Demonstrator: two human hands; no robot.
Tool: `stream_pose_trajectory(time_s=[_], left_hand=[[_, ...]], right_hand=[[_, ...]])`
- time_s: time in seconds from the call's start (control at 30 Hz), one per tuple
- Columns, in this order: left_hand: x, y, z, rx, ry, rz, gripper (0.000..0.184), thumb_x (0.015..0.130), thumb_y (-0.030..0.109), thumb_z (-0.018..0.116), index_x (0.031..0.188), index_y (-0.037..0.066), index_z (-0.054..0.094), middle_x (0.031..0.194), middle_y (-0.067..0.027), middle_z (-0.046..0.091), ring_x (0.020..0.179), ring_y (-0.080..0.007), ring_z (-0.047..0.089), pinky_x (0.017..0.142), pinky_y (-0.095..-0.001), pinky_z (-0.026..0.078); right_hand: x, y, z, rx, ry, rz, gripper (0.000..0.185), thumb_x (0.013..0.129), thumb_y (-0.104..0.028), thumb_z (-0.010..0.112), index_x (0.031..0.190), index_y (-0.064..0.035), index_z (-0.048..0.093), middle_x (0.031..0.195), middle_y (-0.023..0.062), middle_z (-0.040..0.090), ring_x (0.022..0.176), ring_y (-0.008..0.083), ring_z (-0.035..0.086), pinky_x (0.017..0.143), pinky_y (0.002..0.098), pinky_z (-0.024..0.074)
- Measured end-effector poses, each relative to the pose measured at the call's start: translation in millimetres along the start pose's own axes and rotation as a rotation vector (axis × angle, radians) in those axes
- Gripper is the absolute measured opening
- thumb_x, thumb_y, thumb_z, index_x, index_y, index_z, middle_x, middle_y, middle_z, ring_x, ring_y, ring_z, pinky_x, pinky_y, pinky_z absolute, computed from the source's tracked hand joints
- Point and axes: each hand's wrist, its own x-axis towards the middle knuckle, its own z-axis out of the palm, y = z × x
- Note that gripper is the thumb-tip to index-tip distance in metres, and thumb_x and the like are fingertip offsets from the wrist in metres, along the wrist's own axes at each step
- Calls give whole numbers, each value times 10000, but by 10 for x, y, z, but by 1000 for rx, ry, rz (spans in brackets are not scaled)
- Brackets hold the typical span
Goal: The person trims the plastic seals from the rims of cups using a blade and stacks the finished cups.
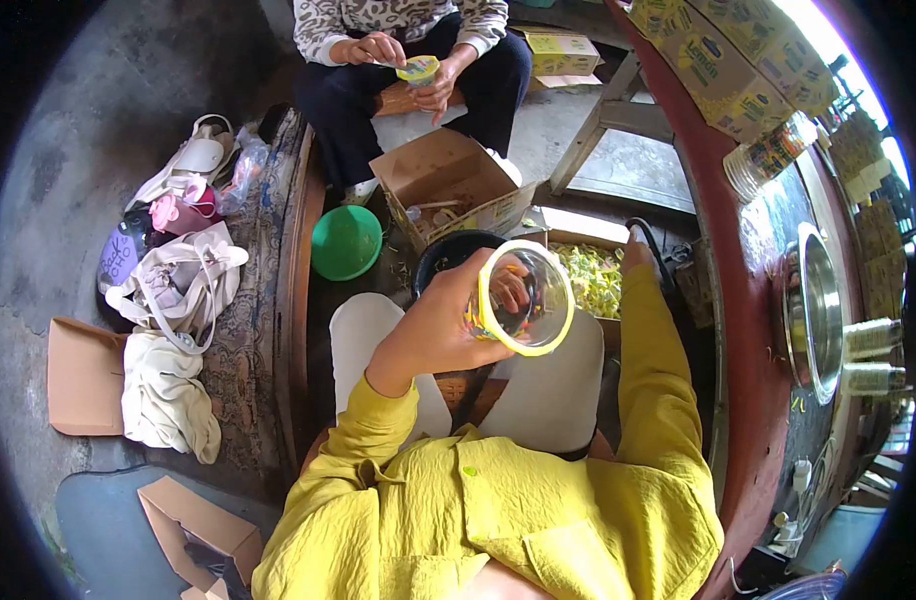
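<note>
My left hand [436,312] is wrapped around a clear plastic cup [558,310]. The cup has a yellow rim and colourful print, and its open mouth is tilted towards me; no lid is on it. Through its wall some of my fingers show. My right arm stretches far forward. At its end, my right hand [637,252] is beside the right edge of a cardboard box holding yellow-green wrapped pieces [586,280], near a black curved band [662,262]. The fingers of that hand are too small and unclear to make out.
Opposite sits a person [403,30] holding a yellow-lidded cup [419,71]. Between us stand an open carton [448,170], a green basin [346,243] and a black bucket [458,250]. Bags [183,280] lie left; a red-edged table [753,400] with a metal bowl [813,312] stands right.
</note>
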Motion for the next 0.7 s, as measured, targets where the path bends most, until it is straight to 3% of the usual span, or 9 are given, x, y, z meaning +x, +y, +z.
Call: stream_pose_trajectory(time_s=[0.03,0.27,0.43,0.53,0.67,0.7], left_hand=[[1,17,-7,26,37,-1,559,559,29,772,1028,41,470,839,-51,572,742,-93,541,670,-224,445],[14,81,-32,176,152,50,569,552,39,775,1037,34,477,861,-53,581,746,-96,546,698,-232,454],[28,94,-27,187,207,68,572,552,52,777,1039,31,479,869,-57,579,760,-100,548,706,-238,454],[23,78,-28,183,219,74,565,565,64,768,1046,25,474,868,-60,576,774,-112,546,717,-245,449],[4,5,-32,122,252,47,561,577,74,756,1056,24,468,868,-67,579,795,-130,550,741,-254,443],[0,-10,-32,114,267,48,565,573,71,756,1057,25,467,871,-69,580,800,-132,552,745,-254,442]], right_hand=[[-19,-8,-19,-67,-41,2,341,785,-82,506,1121,-45,461,807,135,615,792,284,622,625,362,516],[107,-60,-176,-189,-196,-42,283,788,-78,503,1070,-51,508,820,111,619,793,281,622,615,359,515],[121,4,-70,-187,15,-205,163,802,-95,489,929,-49,581,838,92,622,792,272,623,608,365,513],[53,17,-213,-162,-23,-237,166,819,-112,462,881,-67,610,846,105,620,796,268,623,616,367,513],[314,254,158,-168,-104,-178,216,850,-151,417,999,-126,572,838,92,621,794,257,623,602,367,505],[240,199,-48,-281,-169,-223,270,863,-160,395,1105,-152,513,867,84,625,786,255,623,601,368,503]])
